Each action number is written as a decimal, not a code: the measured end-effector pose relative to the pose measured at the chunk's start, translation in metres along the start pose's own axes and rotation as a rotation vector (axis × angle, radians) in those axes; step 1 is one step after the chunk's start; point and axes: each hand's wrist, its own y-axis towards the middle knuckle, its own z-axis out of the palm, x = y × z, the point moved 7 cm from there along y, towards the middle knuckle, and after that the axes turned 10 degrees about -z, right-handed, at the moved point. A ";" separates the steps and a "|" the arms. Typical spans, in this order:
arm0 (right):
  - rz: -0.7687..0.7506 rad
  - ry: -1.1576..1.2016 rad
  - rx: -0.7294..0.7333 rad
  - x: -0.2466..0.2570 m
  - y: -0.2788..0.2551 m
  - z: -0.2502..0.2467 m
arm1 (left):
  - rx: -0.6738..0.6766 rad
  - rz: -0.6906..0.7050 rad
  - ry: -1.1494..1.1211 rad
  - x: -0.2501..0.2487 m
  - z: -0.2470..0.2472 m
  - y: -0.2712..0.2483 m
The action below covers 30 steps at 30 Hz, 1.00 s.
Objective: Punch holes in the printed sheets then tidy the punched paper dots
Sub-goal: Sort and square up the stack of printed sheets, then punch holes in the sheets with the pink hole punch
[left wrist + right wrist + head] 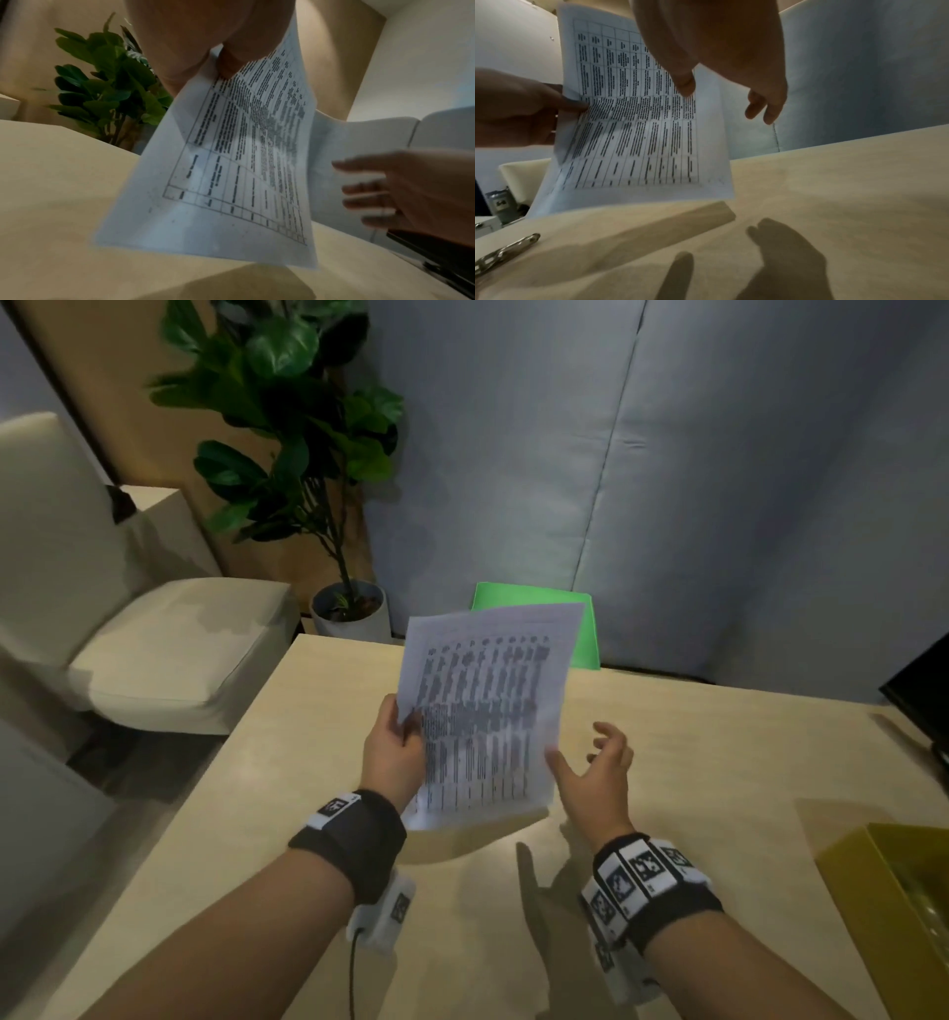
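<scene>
A thin stack of printed sheets (488, 711) with a dense table of text is held upright above the light wooden table (719, 762). My left hand (400, 737) pinches the stack at its left edge, thumb on the printed face, with the fingers hidden behind the paper. The sheets (244, 162) hang with their lower edge just over the tabletop. My right hand (585, 752) is open beside the stack's right edge, fingers spread, thumb close to the paper (641, 132). I cannot tell whether the thumb touches it. No hole punch or paper dots show clearly.
A green folder (539, 608) stands behind the sheets at the table's far edge. A yellow box (893, 891) sits at the right, a black screen (924, 690) beyond it. A metal ring mechanism (503, 253) lies on the table. A cream chair (154, 634) and a potted plant (308, 454) stand left.
</scene>
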 end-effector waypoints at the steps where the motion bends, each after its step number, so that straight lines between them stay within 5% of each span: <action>1: 0.017 -0.048 0.071 0.002 -0.002 0.010 | -0.018 0.008 -0.011 -0.005 -0.010 0.006; 8: -0.017 -0.230 0.716 0.021 -0.044 0.103 | -0.117 0.028 -0.086 -0.018 -0.082 0.043; 20: -0.267 -0.404 1.077 0.078 -0.094 0.238 | -0.101 -0.052 -0.123 0.022 -0.135 0.061; 30: -0.400 -0.550 1.261 0.090 -0.108 0.277 | -0.089 -0.069 -0.134 0.030 -0.140 0.064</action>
